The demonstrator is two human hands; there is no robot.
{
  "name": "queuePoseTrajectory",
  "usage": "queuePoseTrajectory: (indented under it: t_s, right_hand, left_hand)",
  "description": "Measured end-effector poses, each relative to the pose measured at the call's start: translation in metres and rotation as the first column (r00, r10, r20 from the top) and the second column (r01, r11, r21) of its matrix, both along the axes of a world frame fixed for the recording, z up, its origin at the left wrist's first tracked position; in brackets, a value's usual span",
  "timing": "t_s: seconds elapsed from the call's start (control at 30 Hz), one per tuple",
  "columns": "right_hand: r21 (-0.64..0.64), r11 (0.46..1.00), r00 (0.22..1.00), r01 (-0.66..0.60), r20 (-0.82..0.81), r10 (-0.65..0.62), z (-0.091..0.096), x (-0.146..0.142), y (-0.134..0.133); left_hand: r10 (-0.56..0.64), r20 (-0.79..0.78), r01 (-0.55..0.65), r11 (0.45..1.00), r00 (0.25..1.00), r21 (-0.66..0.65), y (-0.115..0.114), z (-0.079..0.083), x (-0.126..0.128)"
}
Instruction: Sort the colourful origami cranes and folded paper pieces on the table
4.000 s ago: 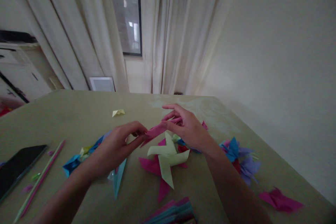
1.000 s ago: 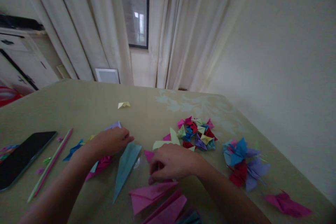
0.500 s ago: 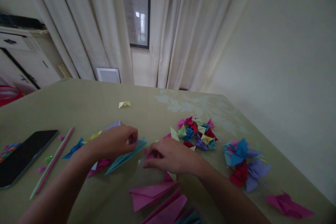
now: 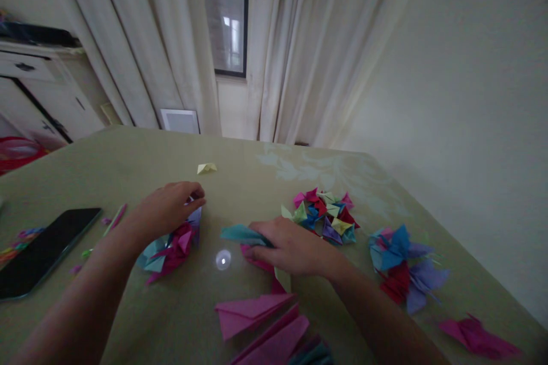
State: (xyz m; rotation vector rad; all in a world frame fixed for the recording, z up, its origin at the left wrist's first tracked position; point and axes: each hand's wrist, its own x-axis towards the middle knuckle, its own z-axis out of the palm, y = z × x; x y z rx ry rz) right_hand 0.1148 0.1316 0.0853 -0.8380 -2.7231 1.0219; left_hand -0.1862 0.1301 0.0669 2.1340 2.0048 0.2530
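My left hand [image 4: 168, 206] rests curled on a heap of folded paper pieces [image 4: 171, 245] in teal, magenta and purple at the left; what its fingers grip is hidden. My right hand [image 4: 291, 246] lies on the table in the middle, fingers closed on a folded teal paper piece [image 4: 240, 233] that sticks out to the left. Under this hand lie magenta and pale green folded shapes [image 4: 261, 262]. Two folded magenta papers [image 4: 252, 313] lie nearer to me.
A pile of small coloured origami units [image 4: 327, 217] sits right of my right hand. Paper flowers [image 4: 400, 265] and a magenta piece [image 4: 475, 336] lie further right. A phone [image 4: 43, 251] and a thin stick [image 4: 113, 219] are at left. A small yellow fold [image 4: 206, 168] lies far.
Four seconds ago both hands held a magenta strip above the pinwheel. Since then the teal piece passed from my left hand to my right, and my left hand moved onto the left heap.
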Motion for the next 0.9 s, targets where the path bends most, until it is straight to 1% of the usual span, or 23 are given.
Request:
queuePoseTrajectory:
  t_s: [0.03, 0.07, 0.1, 0.17, 0.23, 0.33, 0.43, 0.53, 0.63, 0.7, 0.77, 0.83, 0.9]
  right_hand:
    - [0.037, 0.998, 0.996, -0.057, 0.068, 0.054, -0.002, 0.0, -0.001]
    - [0.067, 0.993, 0.988, -0.1, 0.125, 0.091, -0.005, -0.001, -0.003]
    - [0.092, 0.987, 0.978, -0.132, 0.173, 0.114, -0.008, -0.002, -0.004]
    - [0.122, 0.974, 0.956, -0.19, 0.25, 0.155, -0.014, -0.004, -0.008]
    - [0.102, 0.957, 0.925, -0.271, 0.304, 0.229, -0.019, -0.005, -0.01]
    - [0.033, 0.927, 0.89, -0.373, 0.296, 0.347, -0.02, -0.006, -0.01]
    - [-0.008, 0.917, 0.884, -0.399, 0.26, 0.388, -0.019, -0.007, -0.008]
    - [-0.005, 0.918, 0.896, -0.396, 0.219, 0.387, -0.019, -0.007, -0.006]
    - [0.014, 0.925, 0.906, -0.381, 0.208, 0.37, -0.021, -0.006, -0.006]
    - [0.009, 0.928, 0.91, -0.372, 0.2, 0.363, -0.02, -0.005, -0.006]
    - [-0.005, 0.943, 0.93, -0.333, 0.163, 0.33, -0.019, -0.005, -0.006]
    - [-0.009, 0.974, 0.972, -0.224, 0.069, 0.224, -0.016, -0.007, -0.006]
    - [-0.028, 0.999, 0.995, -0.039, -0.091, 0.037, -0.012, -0.008, -0.005]
  left_hand:
    - [0.041, -0.113, -0.044, 0.999, 0.993, -0.027, 0.004, -0.009, -0.009]
    - [0.06, -0.184, -0.074, 0.995, 0.981, -0.071, 0.007, -0.018, -0.016]
    - [0.062, -0.218, -0.089, 0.989, 0.974, -0.116, 0.009, -0.026, -0.021]
    - [0.043, -0.212, -0.082, 0.981, 0.976, -0.176, 0.013, -0.037, -0.023]
    - [0.033, -0.183, -0.067, 0.981, 0.983, -0.18, 0.014, -0.044, -0.021]
    - [0.037, -0.171, -0.066, 0.984, 0.985, -0.168, 0.015, -0.049, -0.017]
    - [0.033, -0.148, -0.057, 0.986, 0.988, -0.158, 0.016, -0.05, -0.017]
    - [0.025, -0.127, -0.045, 0.987, 0.992, -0.153, 0.015, -0.044, -0.013]
    - [0.051, -0.128, -0.069, 0.988, 0.991, -0.14, 0.012, -0.037, 0.0]
    - [0.071, -0.17, -0.089, 0.991, 0.983, -0.104, 0.01, -0.034, 0.009]
    - [0.074, -0.218, -0.087, 0.995, 0.973, -0.051, 0.008, -0.032, 0.015]
    - [0.059, -0.204, -0.061, 0.998, 0.977, -0.005, 0.006, -0.025, 0.017]
    - [0.026, -0.084, -0.023, 0.999, 0.996, 0.04, 0.004, -0.013, 0.019]
